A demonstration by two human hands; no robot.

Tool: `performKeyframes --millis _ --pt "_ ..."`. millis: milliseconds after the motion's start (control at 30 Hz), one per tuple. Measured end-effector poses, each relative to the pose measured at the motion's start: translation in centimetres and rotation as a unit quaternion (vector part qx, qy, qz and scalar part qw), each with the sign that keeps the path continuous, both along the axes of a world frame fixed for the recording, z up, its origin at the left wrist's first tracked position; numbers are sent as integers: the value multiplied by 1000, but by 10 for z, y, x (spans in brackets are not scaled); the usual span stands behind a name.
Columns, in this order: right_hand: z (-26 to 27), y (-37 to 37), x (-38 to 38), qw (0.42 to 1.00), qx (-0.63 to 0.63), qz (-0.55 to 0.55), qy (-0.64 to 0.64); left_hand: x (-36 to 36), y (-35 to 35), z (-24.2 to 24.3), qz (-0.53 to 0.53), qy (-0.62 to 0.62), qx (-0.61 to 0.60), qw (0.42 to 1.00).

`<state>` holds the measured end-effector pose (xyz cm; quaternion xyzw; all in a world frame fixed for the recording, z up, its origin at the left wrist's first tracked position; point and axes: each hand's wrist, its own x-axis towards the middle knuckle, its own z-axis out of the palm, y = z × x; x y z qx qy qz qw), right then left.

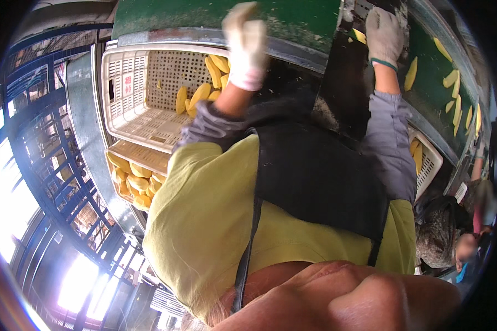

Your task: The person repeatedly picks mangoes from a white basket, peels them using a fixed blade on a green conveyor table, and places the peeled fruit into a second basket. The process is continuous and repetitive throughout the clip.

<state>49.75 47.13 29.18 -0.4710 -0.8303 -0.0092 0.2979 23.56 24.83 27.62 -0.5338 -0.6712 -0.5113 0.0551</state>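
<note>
My left hand, in a white glove and blurred, is over the right part of a white plastic crate near the green conveyor belt. Peeled yellow fruit pieces lie in that crate, partly hidden by my forearm. My right hand, in a white glove with a green cuff edge, has its fingers curled on or over a dark, worn metal surface. A yellow fruit slice lies just left of it. Whether either glove holds anything cannot be seen.
Another crate of peeled yellow fruit stands below the first. Long yellow slices lie on the green belt at right, beside its metal rim. A white crate sits under that edge. Another person is at far right.
</note>
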Motion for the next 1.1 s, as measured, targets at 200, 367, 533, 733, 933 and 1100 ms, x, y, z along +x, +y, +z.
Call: performKeyframes --millis 200,367,533,733,933,1100 --pt "-16 52 3 996 -47 10 -75 -130 -108 -165 374 -390 -235 808" --pt "1 -5 -5 992 -20 118 -42 -131 -139 -289 307 -314 -488 755" --pt "13 -138 -14 969 -126 209 39 -134 -158 -254 248 -585 -250 730" --pt "11 -123 -91 957 -49 247 142 -106 -107 -74 131 -533 133 825" --pt "29 -168 -33 694 -543 200 428 37 -26 -7 -255 -317 -189 894" --pt "21 -142 36 976 -213 -30 33 41 131 -32 -214 -498 -95 835"
